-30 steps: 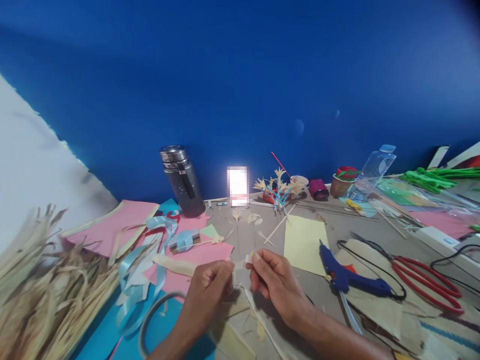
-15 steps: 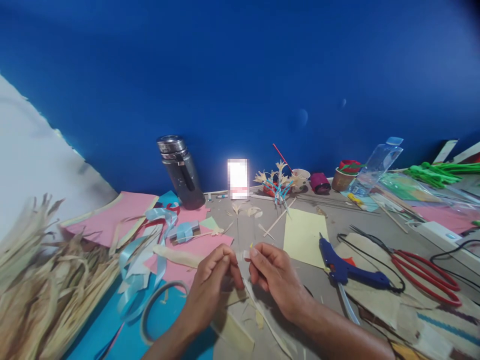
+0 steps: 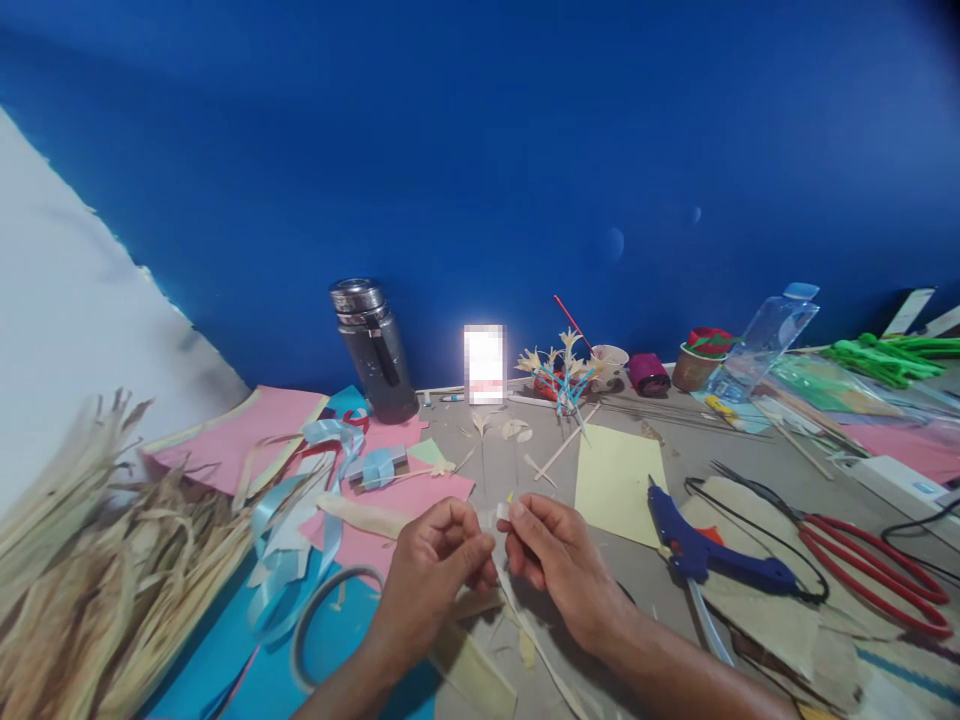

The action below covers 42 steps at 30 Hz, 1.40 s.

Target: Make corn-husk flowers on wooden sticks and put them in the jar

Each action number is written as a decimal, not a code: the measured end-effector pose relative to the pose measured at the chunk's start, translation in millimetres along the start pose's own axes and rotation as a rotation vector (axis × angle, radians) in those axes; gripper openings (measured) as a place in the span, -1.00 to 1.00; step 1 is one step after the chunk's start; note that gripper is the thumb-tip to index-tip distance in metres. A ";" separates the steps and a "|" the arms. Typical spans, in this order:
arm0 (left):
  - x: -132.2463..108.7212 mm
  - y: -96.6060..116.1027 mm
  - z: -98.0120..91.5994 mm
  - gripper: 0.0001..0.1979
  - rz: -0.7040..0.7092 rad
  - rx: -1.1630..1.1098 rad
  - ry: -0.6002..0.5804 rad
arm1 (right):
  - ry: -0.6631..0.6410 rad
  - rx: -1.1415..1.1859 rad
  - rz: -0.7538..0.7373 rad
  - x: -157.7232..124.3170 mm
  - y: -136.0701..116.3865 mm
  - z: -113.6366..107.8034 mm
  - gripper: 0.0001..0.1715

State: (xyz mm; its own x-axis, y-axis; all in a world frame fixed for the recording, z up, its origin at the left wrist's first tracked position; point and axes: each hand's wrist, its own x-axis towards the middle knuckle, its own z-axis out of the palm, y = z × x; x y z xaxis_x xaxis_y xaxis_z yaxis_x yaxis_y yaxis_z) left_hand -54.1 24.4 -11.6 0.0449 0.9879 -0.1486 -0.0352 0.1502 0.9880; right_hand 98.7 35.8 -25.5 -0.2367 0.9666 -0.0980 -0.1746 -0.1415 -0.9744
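My left hand [image 3: 439,565] is closed in a pinch, thumb tip pressed to the curled forefinger, at the edge of a pale husk strip [image 3: 525,620]. Close beside it, my right hand [image 3: 561,550] pinches the strip's whitish upper end between thumb and forefinger. A small yellow tip [image 3: 511,496] pokes up just above the right fingertips. From between the hands the strip hangs down toward the table's near edge. Fine upright lines, perhaps wire, show faintly above the fingers, below a small pale husk flower [image 3: 480,425]. My fingers hide where the pieces meet.
On the right lie a blue glue gun [image 3: 701,550], red-handled scissors [image 3: 874,570] and yellow paper [image 3: 621,485]. Dried husks [image 3: 90,590], blue ribbon [image 3: 266,580] and a tape roll [image 3: 300,625] occupy the left. Behind stand a dark flask [image 3: 379,355], husk flowers [image 3: 562,370] and a tilted bottle [image 3: 772,340].
The left thumb has slid down and across its curled fingers at the strip. The right hand keeps its pinch. The whole view has shifted slightly, so things appear farther right and lower.
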 end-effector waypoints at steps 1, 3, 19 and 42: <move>0.5 -0.3 0.2 -0.82 0.033 0.000 0.032 | 0.000 -0.006 -0.001 0.0 -0.5 0.0 -0.38; 1.1 -1.2 0.4 -0.85 0.091 0.020 0.085 | 0.000 -0.015 -0.009 0.0 -0.7 0.0 -0.38; -1.4 -6.1 1.5 -0.70 0.075 0.126 0.033 | 0.030 -0.056 -0.040 0.2 -5.2 -2.2 -0.38; -5.8 5.3 4.3 -0.93 0.002 -0.009 0.057 | -0.021 -0.398 -0.179 -11.6 -5.6 -2.1 -0.48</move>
State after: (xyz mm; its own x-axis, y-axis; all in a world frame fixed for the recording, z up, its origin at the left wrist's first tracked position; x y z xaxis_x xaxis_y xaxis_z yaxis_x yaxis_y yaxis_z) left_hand -50.3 19.3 -5.3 -0.0116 0.9888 -0.1487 -0.0444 0.1480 0.9880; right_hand 104.3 25.8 -19.4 -0.2564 0.9633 0.0794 0.1667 0.1250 -0.9780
